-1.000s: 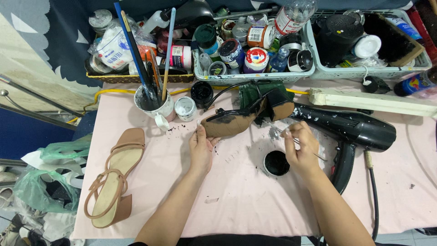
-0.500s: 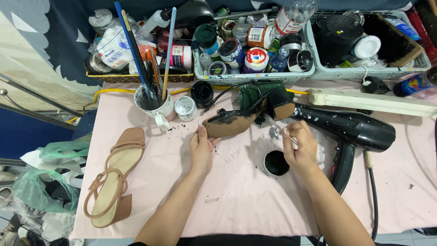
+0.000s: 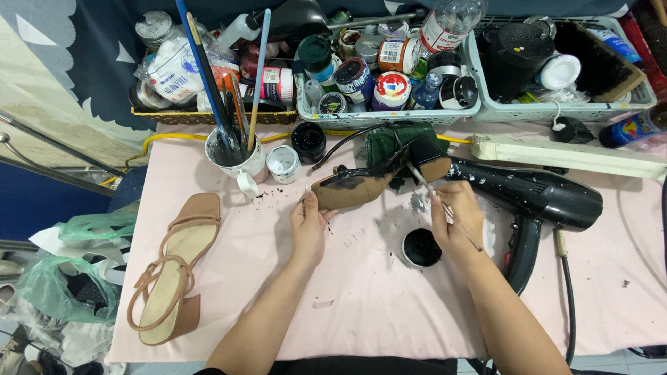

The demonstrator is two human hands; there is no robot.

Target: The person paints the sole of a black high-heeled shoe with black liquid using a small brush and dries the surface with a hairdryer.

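My left hand [image 3: 309,223] grips the toe end of a tan heeled sandal [image 3: 361,186] whose straps and edges are painted black; the shoe lies tilted above the pink table [image 3: 361,298]. In my right hand [image 3: 455,219] is a thin paintbrush [image 3: 425,182], its tip touching the sandal near the block heel. A small open pot of black paint [image 3: 421,247] sits just below my right hand. The matching unpainted tan sandal [image 3: 174,267] lies at the table's left edge.
A black hair dryer [image 3: 535,201] with its cord lies right of my hand. A white cup of brushes [image 3: 233,156], small paint jars [image 3: 283,163] and baskets [image 3: 389,114] of bottles and tins crowd the back. A white bar [image 3: 570,156] lies far right.
My right hand has shifted slightly up towards the sandal's heel, with the brush tip now on the shoe. The left hand and sandal stay nearly still.
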